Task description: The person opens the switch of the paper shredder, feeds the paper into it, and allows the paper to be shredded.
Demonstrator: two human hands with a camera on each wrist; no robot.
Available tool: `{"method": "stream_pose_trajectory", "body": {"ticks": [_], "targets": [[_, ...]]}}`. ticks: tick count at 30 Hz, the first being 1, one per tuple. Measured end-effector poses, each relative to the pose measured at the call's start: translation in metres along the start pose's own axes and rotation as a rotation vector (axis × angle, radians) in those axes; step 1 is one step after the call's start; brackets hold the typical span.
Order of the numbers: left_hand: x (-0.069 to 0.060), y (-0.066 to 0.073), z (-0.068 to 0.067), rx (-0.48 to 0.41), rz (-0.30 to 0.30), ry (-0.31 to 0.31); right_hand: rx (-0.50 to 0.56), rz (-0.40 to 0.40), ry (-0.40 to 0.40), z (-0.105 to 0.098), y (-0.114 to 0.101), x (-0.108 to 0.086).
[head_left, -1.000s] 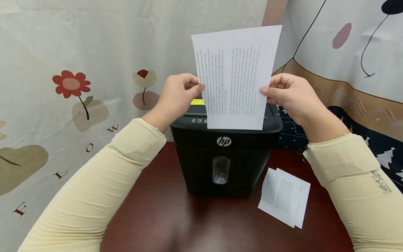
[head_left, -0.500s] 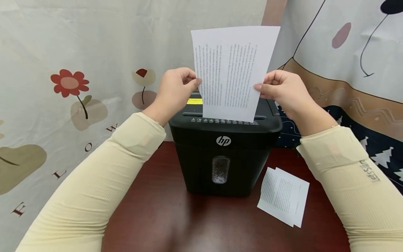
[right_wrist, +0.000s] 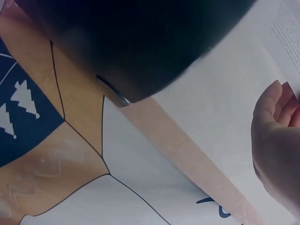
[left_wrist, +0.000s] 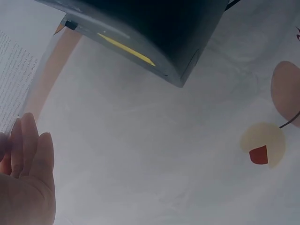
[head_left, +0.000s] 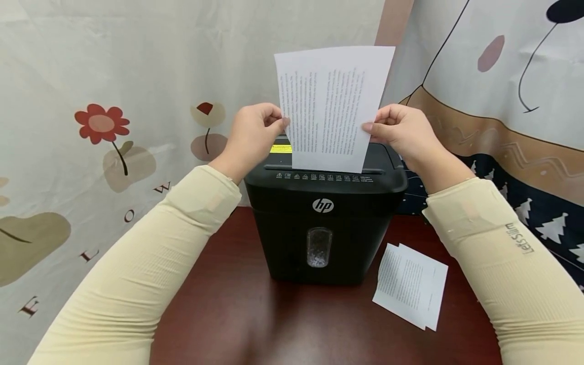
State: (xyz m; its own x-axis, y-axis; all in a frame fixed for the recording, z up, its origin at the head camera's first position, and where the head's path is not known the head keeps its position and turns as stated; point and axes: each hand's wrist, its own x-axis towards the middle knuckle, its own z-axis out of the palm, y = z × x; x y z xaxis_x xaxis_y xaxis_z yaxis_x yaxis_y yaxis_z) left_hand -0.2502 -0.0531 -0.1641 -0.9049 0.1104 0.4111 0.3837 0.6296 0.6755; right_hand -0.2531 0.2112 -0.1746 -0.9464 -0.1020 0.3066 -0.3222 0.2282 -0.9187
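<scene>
A sheet of printed paper stands upright over a black HP paper shredder, its lower edge at the feed slot. My left hand pinches the sheet's left edge between thumb and fingers; my right hand pinches the right edge at about the same height. Whether the lower edge is inside the slot, I cannot tell. In the left wrist view part of the sheet shows above the left hand. The right wrist view has the right hand at its right edge.
Printed sheets lie overlapped on the dark red table, right of the shredder. The shredder's front window shows paper scraps inside. Patterned cloth hangs behind and at both sides. A yellow label sits on the shredder's top.
Both hands have lowered the sheet and moved it back from the shredder's front edge onto the slot. The right hand has shifted left, and the sheet's top edge sits lower.
</scene>
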Motion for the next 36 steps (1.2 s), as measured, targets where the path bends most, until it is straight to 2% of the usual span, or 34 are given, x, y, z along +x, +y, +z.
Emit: {"method": "stream_pose_trajectory", "body": {"ticks": [8, 18, 29, 36], "targets": [[-0.002, -0.005, 0.001, 0.014, -0.005, -0.014, -0.06, 0.009, -0.009, 0.002, 0.007, 0.002], [-0.003, -0.011, 0.003, 0.099, -0.02, -0.099, -0.143, 0.058, -0.044, 0.002, 0.014, 0.002], [-0.002, -0.009, 0.004, 0.083, -0.011, -0.112, -0.172, 0.068, -0.063, 0.002, 0.014, 0.003], [-0.002, -0.01, 0.005, 0.132, -0.003, -0.119, -0.182, 0.071, -0.071, 0.003, 0.016, 0.003]]}}
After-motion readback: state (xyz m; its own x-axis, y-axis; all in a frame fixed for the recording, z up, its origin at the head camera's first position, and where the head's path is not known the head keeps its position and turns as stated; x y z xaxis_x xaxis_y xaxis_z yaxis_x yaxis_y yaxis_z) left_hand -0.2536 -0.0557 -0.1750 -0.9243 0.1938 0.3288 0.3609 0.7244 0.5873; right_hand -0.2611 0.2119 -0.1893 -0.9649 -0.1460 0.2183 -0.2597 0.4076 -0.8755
